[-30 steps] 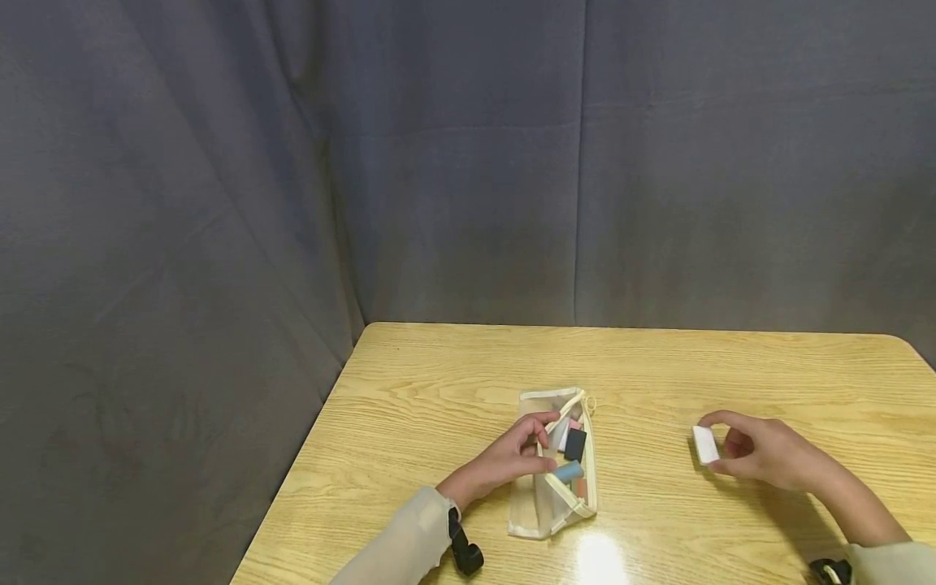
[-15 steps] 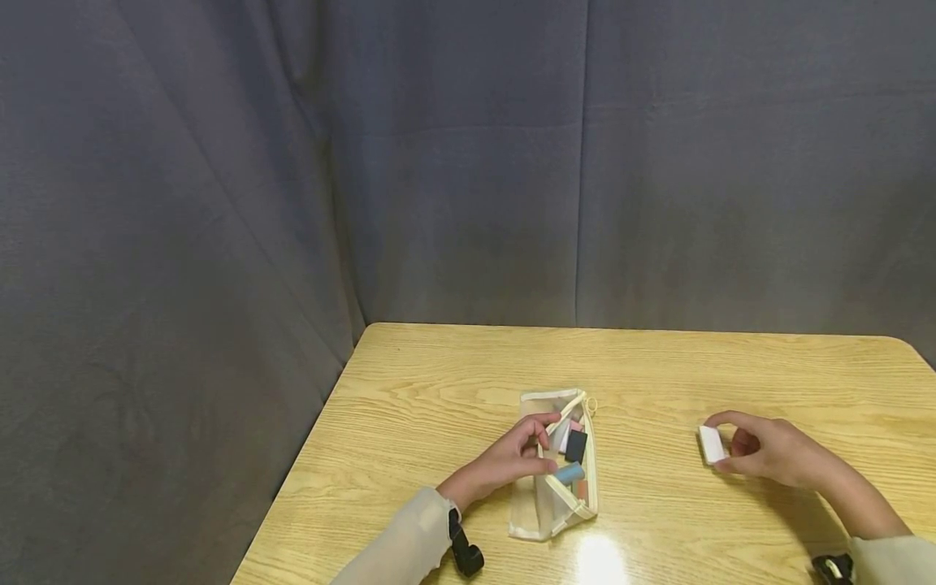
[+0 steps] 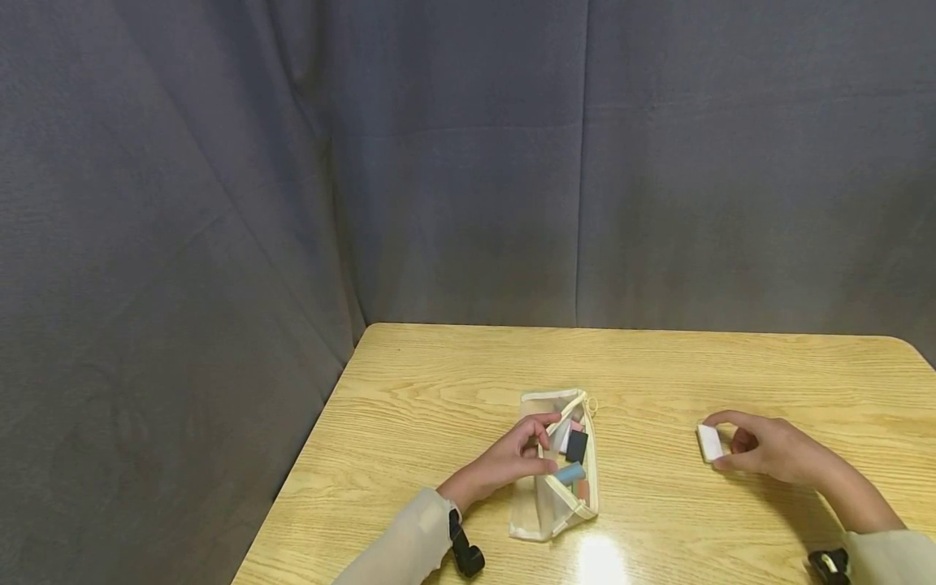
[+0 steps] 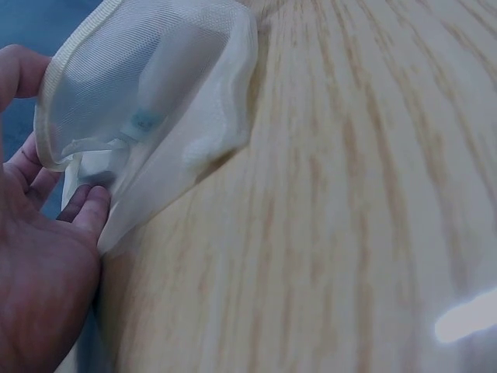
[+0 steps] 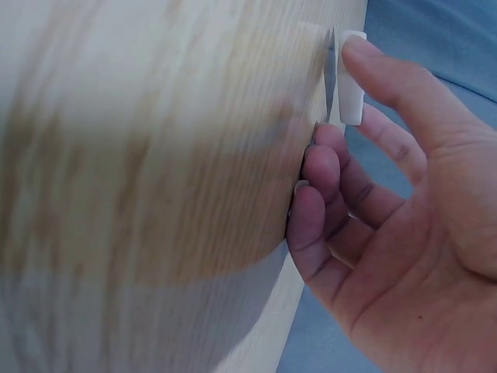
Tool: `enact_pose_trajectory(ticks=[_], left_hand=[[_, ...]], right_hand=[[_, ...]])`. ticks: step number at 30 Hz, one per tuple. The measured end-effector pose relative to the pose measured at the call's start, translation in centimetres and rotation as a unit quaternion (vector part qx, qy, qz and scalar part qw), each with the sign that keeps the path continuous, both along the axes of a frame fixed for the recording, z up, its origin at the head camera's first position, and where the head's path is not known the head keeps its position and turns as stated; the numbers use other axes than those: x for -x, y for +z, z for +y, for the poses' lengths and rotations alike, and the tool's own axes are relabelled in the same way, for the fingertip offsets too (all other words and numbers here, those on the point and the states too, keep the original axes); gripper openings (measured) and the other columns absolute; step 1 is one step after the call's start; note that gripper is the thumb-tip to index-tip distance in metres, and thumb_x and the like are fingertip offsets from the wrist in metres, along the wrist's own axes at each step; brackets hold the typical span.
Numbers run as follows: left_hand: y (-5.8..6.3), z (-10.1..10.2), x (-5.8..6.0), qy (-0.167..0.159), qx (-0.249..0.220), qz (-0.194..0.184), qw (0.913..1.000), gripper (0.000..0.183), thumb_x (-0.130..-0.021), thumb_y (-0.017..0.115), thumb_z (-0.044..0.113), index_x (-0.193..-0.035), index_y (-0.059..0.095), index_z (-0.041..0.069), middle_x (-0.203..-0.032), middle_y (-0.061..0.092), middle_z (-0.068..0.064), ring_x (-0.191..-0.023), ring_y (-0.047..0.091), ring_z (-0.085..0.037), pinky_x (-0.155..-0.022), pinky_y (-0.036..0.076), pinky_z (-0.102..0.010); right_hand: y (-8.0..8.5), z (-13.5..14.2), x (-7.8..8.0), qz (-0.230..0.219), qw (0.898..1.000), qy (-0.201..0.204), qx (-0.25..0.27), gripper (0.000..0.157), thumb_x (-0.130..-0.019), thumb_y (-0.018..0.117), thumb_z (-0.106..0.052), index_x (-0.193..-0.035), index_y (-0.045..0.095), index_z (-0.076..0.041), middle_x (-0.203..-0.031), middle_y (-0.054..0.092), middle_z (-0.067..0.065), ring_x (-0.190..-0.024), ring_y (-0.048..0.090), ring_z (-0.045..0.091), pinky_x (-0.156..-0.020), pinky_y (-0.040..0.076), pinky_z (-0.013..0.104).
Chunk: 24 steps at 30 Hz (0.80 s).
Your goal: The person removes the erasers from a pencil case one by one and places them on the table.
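A see-through mesh pouch (image 3: 525,516) with a cream zip edge lies on the table, its mouth gaping toward the right. My left hand (image 3: 508,455) grips the pouch's near-left rim, thumb and fingers at the mesh; the left wrist view has the same hand (image 4: 54,233) at the cloth edge. Inside the mouth show a black block (image 3: 576,446), a blue piece (image 3: 569,473) and pink and orange bits. Off to the right, my right hand (image 3: 778,448) pinches a white eraser (image 3: 710,444) between thumb and forefinger. In the right wrist view the eraser (image 5: 352,85) is just above the tabletop.
The wooden table (image 3: 439,357) has rounded far corners. Grey curtains (image 3: 453,162) hang behind it and along its left side. A zip-pull ring (image 3: 591,404) sticks out at the pouch's far end. Black straps (image 3: 465,548) are at the wrists.
My right hand has shifted slightly, and the white eraser has tipped so more of its top face shows. The left hand and the pouch have stayed put.
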<state>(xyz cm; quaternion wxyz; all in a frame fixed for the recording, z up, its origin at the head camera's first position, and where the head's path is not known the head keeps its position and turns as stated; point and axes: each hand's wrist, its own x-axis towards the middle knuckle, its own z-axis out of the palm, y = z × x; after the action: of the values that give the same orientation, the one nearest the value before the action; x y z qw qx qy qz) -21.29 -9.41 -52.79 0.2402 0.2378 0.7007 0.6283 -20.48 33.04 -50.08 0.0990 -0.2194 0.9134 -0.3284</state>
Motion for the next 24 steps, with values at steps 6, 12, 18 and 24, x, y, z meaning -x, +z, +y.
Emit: enact_pose_trajectory(ticks=[6,12,18,24], left_hand=[[0.05,-0.08,-0.02,0.0,0.004,0.004,1.0,0.03,-0.095,0.067,0.009,-0.108,0.042,-0.003,-0.163,0.032,0.003,-0.126,0.042,-0.011,-0.102,0.035,-0.027],[0.05,-0.08,0.0,0.001,0.006,0.005,1.0,0.031,-0.094,0.067,0.009,-0.108,0.042,-0.002,-0.163,0.033,0.004,-0.123,0.044,-0.013,-0.1,0.036,-0.027],[0.11,-0.06,-0.02,0.002,0.004,0.009,1.0,0.032,-0.093,0.068,0.009,-0.108,0.042,-0.003,-0.163,0.033,0.002,-0.119,0.044,-0.012,-0.099,0.036,-0.025],[0.11,0.02,-0.04,0.004,0.006,0.007,1.0,0.031,-0.094,0.068,0.008,-0.107,0.043,-0.003,-0.163,0.033,0.003,-0.131,0.042,-0.012,-0.101,0.037,-0.026]], right_hand=[[-0.14,0.02,0.2,-0.012,1.0,-0.003,-0.008,0.061,-0.085,0.081,-0.033,-0.132,0.056,-0.003,-0.084,0.058,-0.001,-0.068,0.046,0.003,-0.057,0.041,0.023],[-0.13,0.04,0.27,-0.024,1.0,-0.005,-0.012,0.062,-0.086,0.08,-0.032,-0.133,0.054,-0.002,-0.085,0.058,0.0,-0.069,0.046,0.004,-0.057,0.041,0.023],[-0.1,-0.16,0.31,-0.025,0.999,-0.018,-0.021,0.06,-0.085,0.081,-0.031,-0.133,0.055,-0.004,-0.083,0.055,-0.001,-0.068,0.045,0.007,-0.058,0.039,0.023],[-0.18,-0.21,0.24,-0.018,0.999,-0.017,-0.032,0.062,-0.086,0.081,-0.03,-0.135,0.053,-0.003,-0.082,0.053,-0.001,-0.068,0.042,0.006,-0.058,0.036,0.023]])
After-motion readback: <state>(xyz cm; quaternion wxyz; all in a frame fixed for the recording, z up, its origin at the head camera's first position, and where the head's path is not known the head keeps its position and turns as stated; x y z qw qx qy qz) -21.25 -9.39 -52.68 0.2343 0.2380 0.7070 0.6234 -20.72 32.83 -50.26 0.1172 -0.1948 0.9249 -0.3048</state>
